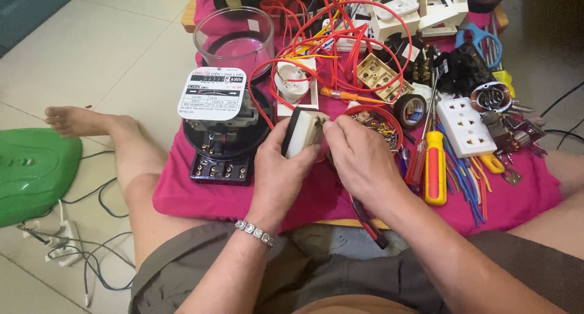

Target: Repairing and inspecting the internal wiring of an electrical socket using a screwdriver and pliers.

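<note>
Now left hand [281, 168] curled around white socket block [304, 131], right hand [359, 156] fingertips touching.

A small switch box in your two hands

You hold a small switch box [302, 131], cream-white on its body with a black face on its left side. It stands almost upright, a little tilted, above the pink cloth [213, 195] and just to the right of the black meter base [222, 147]. Your left hand [281, 171] wraps it from below, the thumb and fingers on its lower part. Your right hand [363, 159] touches its upper right corner with the fingertips. The top edge of the box shows a small raised part. A thin red wire [263, 110] curves close by its left side; I cannot tell if it is joined to the box.
</note>
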